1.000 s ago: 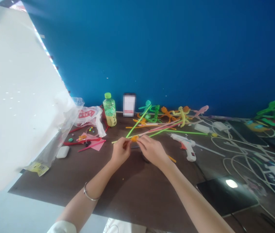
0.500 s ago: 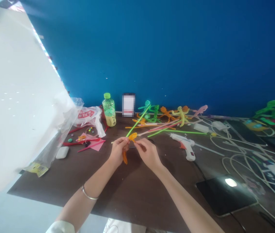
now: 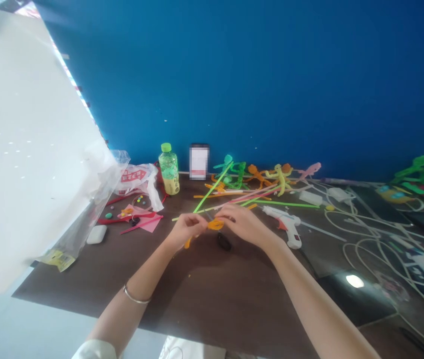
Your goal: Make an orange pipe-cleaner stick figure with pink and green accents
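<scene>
Both grips pinch 1 orange pipe cleaner (image 3: pixel 215 225) above the worktop (image 3: pixel 204 294): left hand (image 3: pixel 186 230) at 9 o'clock, right hand (image 3: pixel 242 223) at 3. Twisting looks underway; next, another turn needs firm fingertip hold.

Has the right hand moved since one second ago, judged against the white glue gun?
Yes. The right hand has shifted rightward, toward the white glue gun, closing the gap; it pinches the orange pipe cleaner with the left hand.
</scene>
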Available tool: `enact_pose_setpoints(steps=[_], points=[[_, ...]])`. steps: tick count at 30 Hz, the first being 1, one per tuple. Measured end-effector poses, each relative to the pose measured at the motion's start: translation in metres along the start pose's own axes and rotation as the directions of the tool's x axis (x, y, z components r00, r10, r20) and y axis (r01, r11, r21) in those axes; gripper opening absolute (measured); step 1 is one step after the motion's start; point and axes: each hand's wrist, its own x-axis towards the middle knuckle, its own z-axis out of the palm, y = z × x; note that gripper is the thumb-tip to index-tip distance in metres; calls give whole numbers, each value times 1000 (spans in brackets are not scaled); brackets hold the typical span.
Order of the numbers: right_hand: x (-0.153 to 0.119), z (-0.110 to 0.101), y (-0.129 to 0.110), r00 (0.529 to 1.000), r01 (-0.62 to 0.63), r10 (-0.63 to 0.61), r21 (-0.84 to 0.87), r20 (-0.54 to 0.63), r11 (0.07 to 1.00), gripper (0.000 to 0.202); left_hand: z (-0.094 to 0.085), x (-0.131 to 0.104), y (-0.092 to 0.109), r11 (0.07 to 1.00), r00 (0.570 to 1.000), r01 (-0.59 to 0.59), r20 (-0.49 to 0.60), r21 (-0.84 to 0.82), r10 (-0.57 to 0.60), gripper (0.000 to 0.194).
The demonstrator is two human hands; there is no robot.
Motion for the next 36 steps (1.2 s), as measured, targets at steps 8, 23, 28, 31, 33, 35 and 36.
enact_pose_setpoints(steps=[8, 23, 28, 31, 33, 35, 36], points=[[3, -2, -15, 997, -41, 61, -340, 49, 940, 19, 3, -2, -14, 493, 863, -382, 110, 782, 494, 10], [-12, 52, -29, 901, -187, 236, 165, -364, 969, 12, 3, 0, -17, 515, 703, -314, -170, 797, 691, 8], [-13, 61, -32, 882, -219, 316, 289, -349, 932, 13, 5, 1, -16, 768, 770, -248, -361, 590, 526, 12], [-12, 61, -30, 882, -223, 323, 299, -344, 928, 14, 9, 2, -16, 938, 833, -189, -458, 291, 310, 19], [-12, 60, -28, 883, -219, 316, 292, -346, 931, 15, 11, 4, -17, 989, 881, -144, -450, 40, 147, 23], [-11, 59, -25, 882, -218, 316, 294, -349, 931, 16, 12, 5, -17, 977, 924, -95, -383, -191, 15, 25], [-11, 59, -24, 882, -218, 318, 298, -349, 929, 17, 12, 5, -17, 957, 940, -70, -340, -283, -31, 24]])
